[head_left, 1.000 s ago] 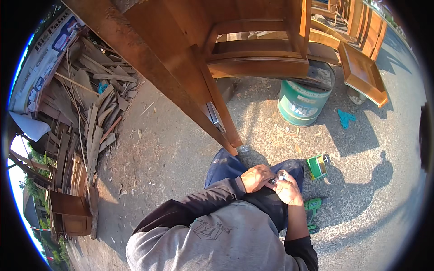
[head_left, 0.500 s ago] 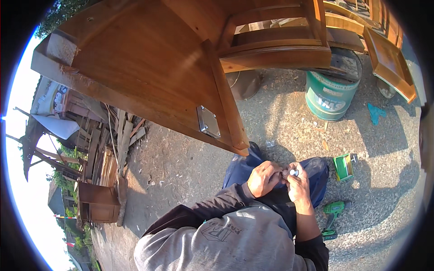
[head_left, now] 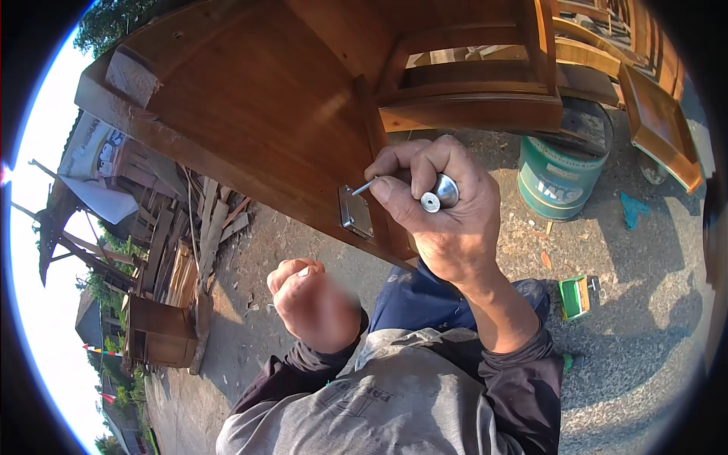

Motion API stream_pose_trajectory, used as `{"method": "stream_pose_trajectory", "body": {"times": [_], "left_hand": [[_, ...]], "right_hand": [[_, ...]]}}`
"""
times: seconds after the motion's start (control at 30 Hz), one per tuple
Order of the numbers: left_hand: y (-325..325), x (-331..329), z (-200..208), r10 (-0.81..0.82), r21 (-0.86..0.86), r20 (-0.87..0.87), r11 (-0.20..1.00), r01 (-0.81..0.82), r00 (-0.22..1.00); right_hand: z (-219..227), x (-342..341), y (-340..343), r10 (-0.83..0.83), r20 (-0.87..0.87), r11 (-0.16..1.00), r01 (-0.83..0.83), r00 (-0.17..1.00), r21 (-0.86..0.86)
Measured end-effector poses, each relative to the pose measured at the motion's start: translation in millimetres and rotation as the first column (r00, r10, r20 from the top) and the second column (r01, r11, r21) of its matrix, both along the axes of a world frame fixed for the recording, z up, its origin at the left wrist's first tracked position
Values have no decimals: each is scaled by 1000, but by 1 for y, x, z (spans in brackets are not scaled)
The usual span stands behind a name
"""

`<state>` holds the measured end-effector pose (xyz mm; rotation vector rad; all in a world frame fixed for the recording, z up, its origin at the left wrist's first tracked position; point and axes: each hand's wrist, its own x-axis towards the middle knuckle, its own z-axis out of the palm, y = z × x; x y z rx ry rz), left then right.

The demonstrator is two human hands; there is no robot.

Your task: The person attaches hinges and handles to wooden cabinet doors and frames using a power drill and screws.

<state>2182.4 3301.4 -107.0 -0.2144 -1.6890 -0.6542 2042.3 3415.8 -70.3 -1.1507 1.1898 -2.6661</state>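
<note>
My right hand (head_left: 455, 205) is raised in front of the wooden cabinet panel (head_left: 258, 144). Its thumb and index finger pinch a thin metal screw (head_left: 364, 186), whose end points at a silver metal plate (head_left: 355, 212) fixed near the panel's edge. A round silver knob (head_left: 446, 189), with a hole in its stem, sits in the curled fingers of the same hand. Lower and to the left, my left hand (head_left: 315, 303) hovers apart from the panel with its fingers curled in. Part of it is blurred, and anything inside is hidden.
A green drum (head_left: 557, 182) supports woodwork at the right. On the ground lie a small green box (head_left: 574, 298) and a blue-green cloth (head_left: 633, 209). Scrap planks (head_left: 178, 265) and a small brown cabinet (head_left: 159, 330) stand at the left.
My hands were together over my lap. The right has risen to the panel with the screw and knob; the left has moved away leftward. My right arm now mostly covers the green drill.
</note>
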Motion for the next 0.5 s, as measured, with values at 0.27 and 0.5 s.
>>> {"method": "stream_pose_trajectory", "body": {"times": [0.27, 0.5], "left_hand": [[-4, -4, 18, 140, -157, 51, 979, -131, 989], [-6, -19, 13, 123, 20, 81, 992, -125, 989]], "right_hand": [[6, 0, -24, 2, -95, 998, -8, 996, -57], [6, 0, -32, -129, -287, 989, 101, 949, -110]]}}
